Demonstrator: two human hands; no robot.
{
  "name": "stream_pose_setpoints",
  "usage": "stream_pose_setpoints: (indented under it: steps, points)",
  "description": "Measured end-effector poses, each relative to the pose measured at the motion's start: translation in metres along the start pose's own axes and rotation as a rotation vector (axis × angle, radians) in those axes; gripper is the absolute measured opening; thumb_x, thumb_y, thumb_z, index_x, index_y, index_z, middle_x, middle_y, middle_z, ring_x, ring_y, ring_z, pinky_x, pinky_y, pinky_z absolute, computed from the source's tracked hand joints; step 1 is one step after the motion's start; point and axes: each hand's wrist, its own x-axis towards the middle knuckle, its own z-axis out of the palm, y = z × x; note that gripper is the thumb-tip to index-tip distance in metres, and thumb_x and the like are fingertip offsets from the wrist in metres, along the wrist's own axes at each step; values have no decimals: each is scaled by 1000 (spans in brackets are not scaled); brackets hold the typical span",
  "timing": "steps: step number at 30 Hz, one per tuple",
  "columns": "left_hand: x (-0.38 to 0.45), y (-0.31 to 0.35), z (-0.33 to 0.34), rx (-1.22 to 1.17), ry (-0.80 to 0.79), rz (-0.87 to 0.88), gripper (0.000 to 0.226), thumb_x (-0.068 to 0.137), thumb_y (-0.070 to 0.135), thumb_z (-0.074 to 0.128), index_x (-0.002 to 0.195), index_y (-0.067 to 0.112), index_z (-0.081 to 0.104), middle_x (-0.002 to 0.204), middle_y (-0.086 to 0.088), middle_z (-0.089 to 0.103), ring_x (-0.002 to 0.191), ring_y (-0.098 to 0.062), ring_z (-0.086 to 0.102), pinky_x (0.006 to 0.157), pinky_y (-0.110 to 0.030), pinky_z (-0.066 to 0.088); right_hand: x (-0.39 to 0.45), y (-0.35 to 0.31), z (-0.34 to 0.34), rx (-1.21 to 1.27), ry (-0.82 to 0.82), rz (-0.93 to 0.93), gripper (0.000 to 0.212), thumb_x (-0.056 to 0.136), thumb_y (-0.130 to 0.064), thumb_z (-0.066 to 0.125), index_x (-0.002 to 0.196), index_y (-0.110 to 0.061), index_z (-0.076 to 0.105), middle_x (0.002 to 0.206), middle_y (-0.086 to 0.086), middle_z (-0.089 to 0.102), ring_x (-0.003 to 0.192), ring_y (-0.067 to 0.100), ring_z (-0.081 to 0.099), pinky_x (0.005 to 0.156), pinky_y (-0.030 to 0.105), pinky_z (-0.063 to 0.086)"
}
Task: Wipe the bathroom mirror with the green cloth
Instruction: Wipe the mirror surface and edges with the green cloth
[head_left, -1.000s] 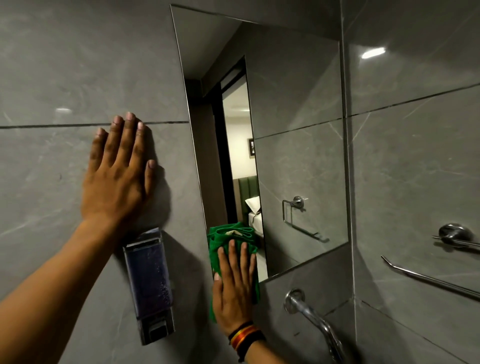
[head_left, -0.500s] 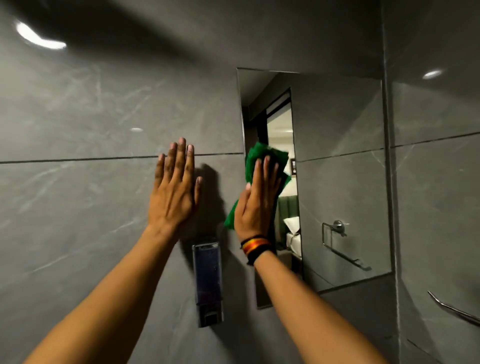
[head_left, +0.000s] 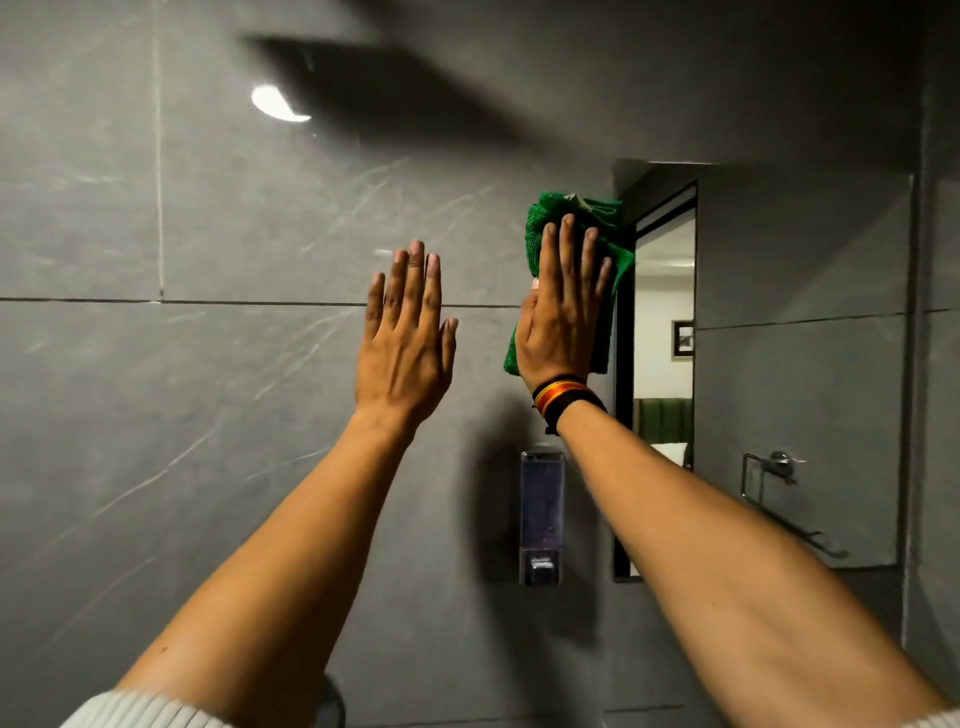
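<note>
Both of my hands are up against the wall with fingers stretched flat. My right hand (head_left: 563, 306) presses the green cloth (head_left: 582, 218) with an open palm, not clenched around it; the cloth bunches out above my fingertips and hangs out past my palm on the left, and most of it is hidden under my hand. I cannot tell exactly how much of the cloth lies on glass and how much on tile, since my hand covers the mirror's left edge there. My left hand (head_left: 405, 338) is spread open, holding nothing, and seems to rest flat on the grey wall tile (head_left: 208, 389) just to the left of my right hand.

Around my right wrist sit coloured bands (head_left: 563, 397). Below that wrist a soap dispenser (head_left: 541, 514) hangs on the tile. To the right of my cloth hand is the mirror (head_left: 779, 364), its lower left part cut off by my forearm; it reflects a doorway and a towel ring (head_left: 774, 467). My sleeves are cut off at the bottom corners.
</note>
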Motion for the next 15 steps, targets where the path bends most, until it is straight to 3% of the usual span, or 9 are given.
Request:
stream_pose_setpoints:
  steps: [8,15]
  points:
    - [-37,-21,-15,12,-56,-21,68,112,38,20,170,5,6,178,-16,0,166,-28,-2,135,-44,-3,-35,-47,-2,60,-66,26,58,99,-12,43,155,-6,30,163,18,27,153,40,18,122,61,15]
    - [-152,6,14,-37,-231,-87,67,112,36,20,169,4,4,178,-18,1,165,-29,0,135,-46,2,-169,-76,-14,177,-268,163,60,98,-18,34,157,-6,27,165,16,23,154,37,14,124,59,11]
